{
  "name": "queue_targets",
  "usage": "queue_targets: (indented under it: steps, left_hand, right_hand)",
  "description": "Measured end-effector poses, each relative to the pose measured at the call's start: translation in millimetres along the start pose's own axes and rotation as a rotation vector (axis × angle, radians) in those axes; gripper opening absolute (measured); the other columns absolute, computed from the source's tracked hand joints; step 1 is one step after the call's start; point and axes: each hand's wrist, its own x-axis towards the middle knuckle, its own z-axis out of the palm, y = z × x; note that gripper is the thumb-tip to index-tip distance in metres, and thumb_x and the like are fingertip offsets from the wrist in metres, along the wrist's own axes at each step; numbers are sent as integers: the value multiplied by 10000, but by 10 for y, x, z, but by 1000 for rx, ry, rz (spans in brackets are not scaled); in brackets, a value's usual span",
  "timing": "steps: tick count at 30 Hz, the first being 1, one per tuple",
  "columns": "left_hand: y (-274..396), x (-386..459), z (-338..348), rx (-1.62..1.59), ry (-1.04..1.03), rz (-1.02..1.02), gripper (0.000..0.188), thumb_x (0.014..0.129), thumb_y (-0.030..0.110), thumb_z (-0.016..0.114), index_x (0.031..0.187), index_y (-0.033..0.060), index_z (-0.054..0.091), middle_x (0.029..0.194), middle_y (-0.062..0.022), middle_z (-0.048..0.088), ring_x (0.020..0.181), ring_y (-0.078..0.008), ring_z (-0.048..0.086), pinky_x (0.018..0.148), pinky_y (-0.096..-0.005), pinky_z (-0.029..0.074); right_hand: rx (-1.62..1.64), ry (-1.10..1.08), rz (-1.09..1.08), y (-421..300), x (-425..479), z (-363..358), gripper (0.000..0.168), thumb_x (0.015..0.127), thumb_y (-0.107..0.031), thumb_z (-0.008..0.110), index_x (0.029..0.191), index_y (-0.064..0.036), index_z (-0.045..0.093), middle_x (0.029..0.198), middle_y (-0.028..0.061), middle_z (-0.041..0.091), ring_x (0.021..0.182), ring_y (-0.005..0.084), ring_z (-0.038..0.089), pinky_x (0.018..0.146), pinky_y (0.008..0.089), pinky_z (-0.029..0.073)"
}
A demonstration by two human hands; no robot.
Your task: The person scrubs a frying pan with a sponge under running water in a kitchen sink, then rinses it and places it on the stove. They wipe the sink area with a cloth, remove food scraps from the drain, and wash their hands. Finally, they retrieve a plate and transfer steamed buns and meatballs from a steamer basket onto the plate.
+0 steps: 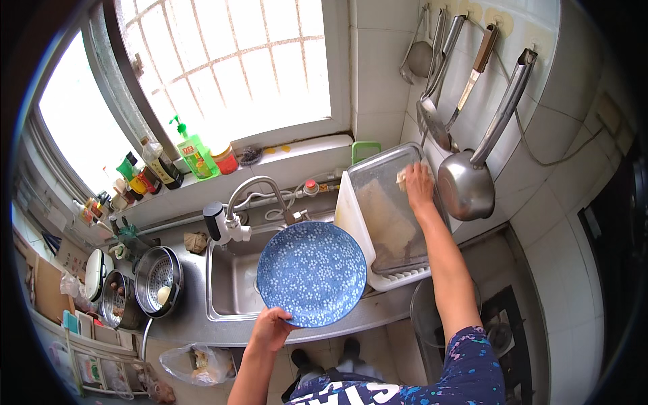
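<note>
My left hand [271,328] grips the near left rim of a round blue plate [312,275] patterned with white flowers, tilted face up over the sink's right part. My right hand [419,188] holds a pale crumpled cloth [402,179] on or just above the clear lid [387,212] of a white plastic dish rack [354,223]. Whether the cloth touches the lid is not plain. Beneath the lid lies something flat and pale, seen only dimly. Left of the plate shows the steel sink basin [235,286], with a curved faucet [253,185] behind it.
Steel pots and a colander [158,278] stand on the left of the counter [195,319]. Bottles [162,164] line the windowsill. A saucepan [468,187] and utensils hang on the right wall. A gas stove [506,344] is at the lower right, a plastic bag [200,364] at the lower left.
</note>
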Motion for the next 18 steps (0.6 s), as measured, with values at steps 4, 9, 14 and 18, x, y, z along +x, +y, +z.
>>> queue_targets:
  steps: [4,9,14,18]
  left_hand:
    - [110,19,-20,24,3,22,531,645,-4,478,1166,-65,392,1084,-176,539,855,-280,611,708,-409,562]
    - [220,147,-180,-16,-58,-10,523,653,-16,468,1168,-52,382,1069,-170,539,855,-274,606,722,-411,555]
    - [295,164,-296,-22,-62,38,494,666,-19,475,1155,-52,415,1057,-168,552,911,-297,588,798,-478,505]
    - [394,78,-508,-51,-52,66,496,681,-46,466,1165,-29,360,1005,-148,541,860,-256,595,772,-437,533]
  right_hand:
    - [-65,183,-147,-184,411,-539,30,735,-77,558,754,-68,580,887,65,487,871,216,507,659,249,500]
    - [-272,261,-172,-160,1000,-1310,95,742,-90,551,790,-28,603,910,56,491,874,203,499,722,269,488]
    - [452,550,-178,-586,980,-2434,202,679,43,542,846,-52,606,993,96,548,936,257,544,766,341,470]
    - [1095,284,-226,-1221,300,-2964,229,637,101,539,825,-22,585,921,125,568,903,297,555,775,357,450]
